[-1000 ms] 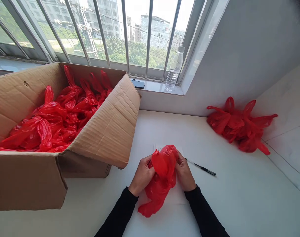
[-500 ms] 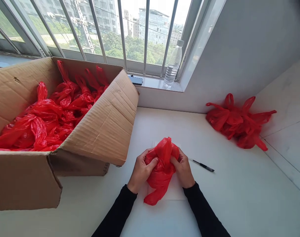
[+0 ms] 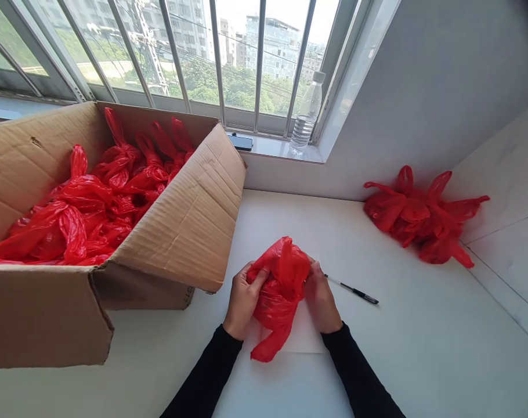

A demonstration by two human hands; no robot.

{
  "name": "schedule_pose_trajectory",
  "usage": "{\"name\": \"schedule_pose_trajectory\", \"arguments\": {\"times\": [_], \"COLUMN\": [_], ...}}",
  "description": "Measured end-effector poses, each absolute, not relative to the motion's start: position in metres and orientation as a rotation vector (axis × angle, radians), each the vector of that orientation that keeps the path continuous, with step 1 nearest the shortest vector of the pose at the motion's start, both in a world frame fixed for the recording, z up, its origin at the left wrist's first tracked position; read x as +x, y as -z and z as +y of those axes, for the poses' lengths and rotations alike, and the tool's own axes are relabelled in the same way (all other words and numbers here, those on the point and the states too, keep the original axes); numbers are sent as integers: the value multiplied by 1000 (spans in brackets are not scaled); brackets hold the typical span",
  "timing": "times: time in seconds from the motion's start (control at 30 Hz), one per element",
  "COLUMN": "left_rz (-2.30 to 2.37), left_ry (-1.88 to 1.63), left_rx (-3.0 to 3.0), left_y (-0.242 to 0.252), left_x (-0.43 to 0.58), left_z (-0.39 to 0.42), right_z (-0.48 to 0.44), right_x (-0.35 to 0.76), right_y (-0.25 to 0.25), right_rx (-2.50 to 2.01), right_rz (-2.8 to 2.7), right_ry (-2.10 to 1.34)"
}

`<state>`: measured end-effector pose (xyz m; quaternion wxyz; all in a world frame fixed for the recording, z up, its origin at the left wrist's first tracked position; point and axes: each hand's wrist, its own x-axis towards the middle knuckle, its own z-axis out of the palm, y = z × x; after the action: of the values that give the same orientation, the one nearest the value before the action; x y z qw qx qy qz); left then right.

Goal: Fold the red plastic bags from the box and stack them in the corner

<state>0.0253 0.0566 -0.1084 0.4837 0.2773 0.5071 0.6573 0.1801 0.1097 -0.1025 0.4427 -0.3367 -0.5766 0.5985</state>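
Note:
A crumpled red plastic bag (image 3: 279, 290) is held between both of my hands above a white sheet of paper (image 3: 305, 334) on the white table. My left hand (image 3: 241, 302) grips the bag's left side, fingers curled into the plastic. My right hand (image 3: 322, 302) holds its right side, thumb pressed against it. A loose tail of the bag hangs down towards me.
A big open cardboard box (image 3: 181, 232) full of red bags (image 3: 94, 197) stands on the left. A pile of red bags (image 3: 423, 217) lies at the far right by the wall. A black pen (image 3: 355, 292) lies right of my hands. A water bottle (image 3: 305, 116) and a phone (image 3: 240, 142) rest on the window sill.
My hands have kept working the bag, bunching it tighter; its top has puffed up a little and the hanging tail has shortened. The pen, box and pile have stayed put.

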Motion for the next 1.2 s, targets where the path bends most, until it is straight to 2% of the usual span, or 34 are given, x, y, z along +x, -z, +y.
{"name": "schedule_pose_trajectory", "arguments": {"times": [0.2,0.4,0.57,0.8,0.97,1.2], "left_rz": [970,857,948,864,770,865], "left_ry": [-1578,-1456,-1376,-1596,-1511,-1494], "left_rx": [585,715,847,589,671,759], "left_y": [101,99,104,101,99,101], "left_x": [30,33,35,30,30,34], "left_z": [54,53,54,53,51,51], "right_z": [114,121,121,119,123,122], "right_x": [187,190,189,190,194,194], "right_y": [108,124,123,112,119,112], "right_rx": [-760,-795,-773,-768,-782,-705], "right_rz": [-1360,-1208,-1158,-1273,-1205,-1131], "right_ry": [-1766,-1713,-1743,-1838,-1843,-1964]}}
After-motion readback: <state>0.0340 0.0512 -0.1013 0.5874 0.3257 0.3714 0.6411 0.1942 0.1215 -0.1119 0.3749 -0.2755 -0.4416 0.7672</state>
